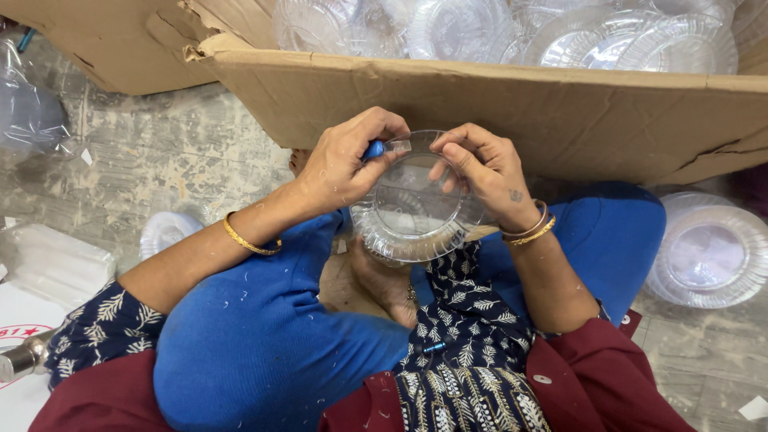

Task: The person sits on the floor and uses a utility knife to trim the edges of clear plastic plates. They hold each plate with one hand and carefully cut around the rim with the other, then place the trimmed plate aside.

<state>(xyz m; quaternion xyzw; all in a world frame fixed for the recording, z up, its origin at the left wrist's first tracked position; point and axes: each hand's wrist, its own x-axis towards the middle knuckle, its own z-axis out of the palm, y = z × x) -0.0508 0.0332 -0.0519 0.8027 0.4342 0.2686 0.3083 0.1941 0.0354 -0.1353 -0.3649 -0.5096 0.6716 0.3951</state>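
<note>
I sit cross-legged in blue trousers, and both hands hold a clear plastic bowl over my lap. My left hand grips a small blue-handled tool pressed against the bowl's upper rim. My right hand pinches the rim on the opposite side, fingers curled over the edge. The bowl is tilted so its inside faces me, with a ribbed wall. Gold bangles sit on both wrists.
A large cardboard box stands right in front of my hands, filled with several clear plastic bowls. A stack of clear bowls rests on the floor at right. A white plastic piece and clear packaging lie at left.
</note>
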